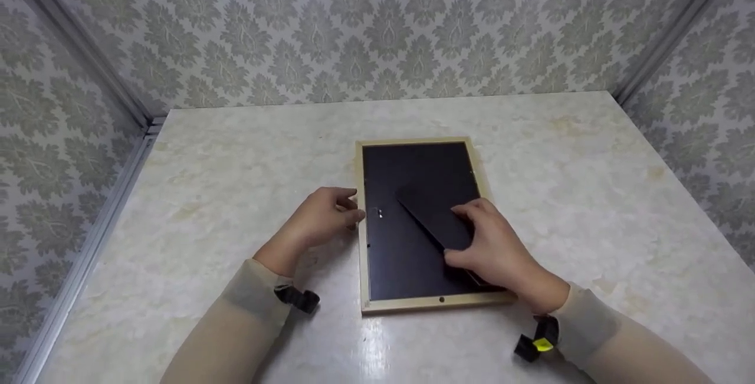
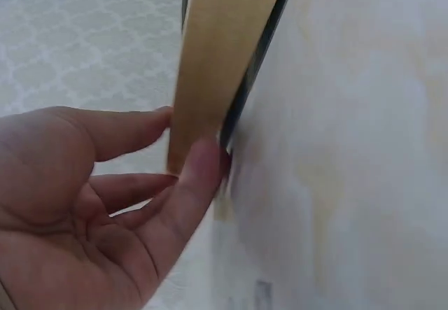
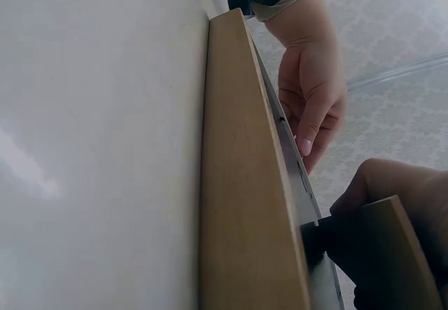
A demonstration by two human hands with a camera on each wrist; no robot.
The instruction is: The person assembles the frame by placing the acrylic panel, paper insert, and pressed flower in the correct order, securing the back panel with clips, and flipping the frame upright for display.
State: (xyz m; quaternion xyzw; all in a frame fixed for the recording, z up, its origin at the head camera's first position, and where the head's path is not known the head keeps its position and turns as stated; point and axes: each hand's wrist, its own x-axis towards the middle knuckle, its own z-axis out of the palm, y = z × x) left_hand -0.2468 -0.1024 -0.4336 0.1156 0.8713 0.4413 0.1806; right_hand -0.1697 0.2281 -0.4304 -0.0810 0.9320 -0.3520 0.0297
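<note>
A picture frame (image 1: 407, 307) lies face down on the table, its light wooden border around a black backing board. My right hand (image 1: 495, 248) pinches the black easel stand (image 1: 430, 213) between thumb and fingers. The stand slants across the backing, its free end raised off the board. At the left border, my left hand (image 1: 324, 216) holds the frame's edge with its thumb and fingertips. The left wrist view shows those fingers (image 2: 199, 166) against the wooden side. In the right wrist view the stand (image 3: 381, 254) sticks out from the backing. The frame's front is hidden.
The pale marbled table (image 1: 236, 160) extends around the frame. Patterned wallpaper (image 1: 354, 30) covers the walls behind and at both sides, with metal rails (image 1: 88, 242) along the corners. Each wrist wears a black strap-on device (image 1: 298, 298).
</note>
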